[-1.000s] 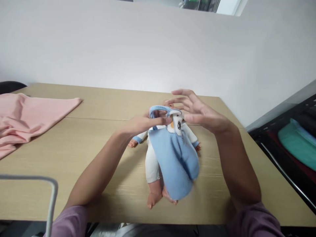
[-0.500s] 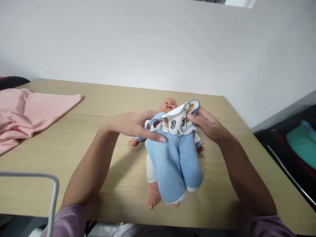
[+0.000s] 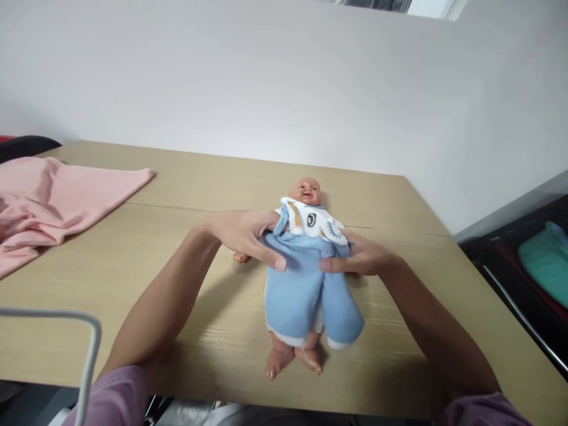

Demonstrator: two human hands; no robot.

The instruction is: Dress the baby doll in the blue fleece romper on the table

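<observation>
A baby doll (image 3: 306,188) lies on its back on the table, head away from me and bare feet toward me. Over its body I hold small blue fleece overalls (image 3: 290,296) with a white bib that bears an embroidered animal face. My left hand (image 3: 248,236) grips the left side of the waist, thumb in front and fingers behind the cloth. On the right side, my right hand (image 3: 359,251) pinches the waist the same way, its fingers partly hidden. The trouser legs hang down over the doll's legs. One doll hand shows below my left wrist.
A pink cloth (image 3: 66,195) lies crumpled at the table's left. A grey metal bar (image 3: 91,349) stands at the near left. To the right, beyond the table edge, is a dark container with a teal item (image 3: 544,260). A white wall (image 3: 266,83) rises behind the wooden table (image 3: 199,331).
My right hand has slid down from the bib's upper corner to the waist. The bib now lies lower, uncovering the doll's face, and both doll feet show.
</observation>
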